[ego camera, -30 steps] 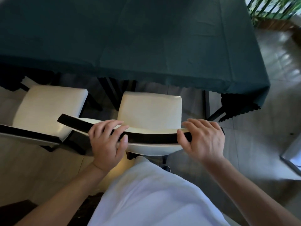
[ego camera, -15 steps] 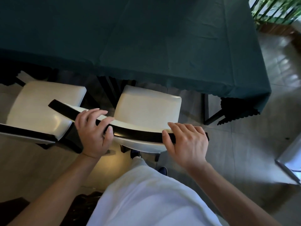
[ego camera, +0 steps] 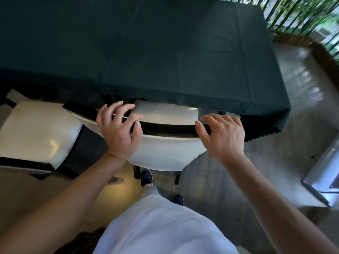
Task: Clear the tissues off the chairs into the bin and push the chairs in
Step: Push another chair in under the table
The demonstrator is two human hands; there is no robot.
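Note:
The white-cushioned chair (ego camera: 165, 114) stands in front of me, its seat partly under the dark green tablecloth's edge (ego camera: 201, 99). My left hand (ego camera: 119, 131) rests on the chair's black top rail (ego camera: 165, 128) with its fingers spread and lifted and its thumb on the rail. My right hand (ego camera: 223, 134) holds the rail's right end, fingers draped over the far side and thumb on the near side. A second white chair (ego camera: 36, 132) stands to the left, further out from the table. I see no tissue on either seat.
The long table (ego camera: 146, 43) fills the upper view. A grey metallic object (ego camera: 322, 180) sits on the tiled floor at the right. Railings and plants (ego camera: 302, 13) stand at the top right. My shoes (ego camera: 146, 177) are just behind the chair's legs.
The chair has slid forward, so its seat now reaches under the tablecloth. Both hands went with the rail, and my left hand's fingers have spread and lifted.

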